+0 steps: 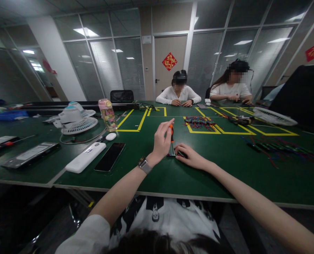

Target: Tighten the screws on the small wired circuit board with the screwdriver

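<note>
A screwdriver with an orange and black handle (172, 133) stands upright in front of me, its shaft pointing down. My left hand (162, 139), with a watch on the wrist, holds its handle, the fingers reaching up along it. Under the tip lies a small, narrow circuit board (170, 155) on the green tabletop. My right hand (189, 155) rests low on the table, fingers curled onto the board's right end and hiding part of it. Something dark shows beneath those fingers; I cannot make out what it is.
Left of my hands lie a black phone (110, 157), a white power bank (86, 157), a small white case (111, 136), a bottle (108, 114) and a fan (76, 120). Wired boards (199, 122) sit in a yellow-taped area, with more (286, 148) at right. Two people sit opposite.
</note>
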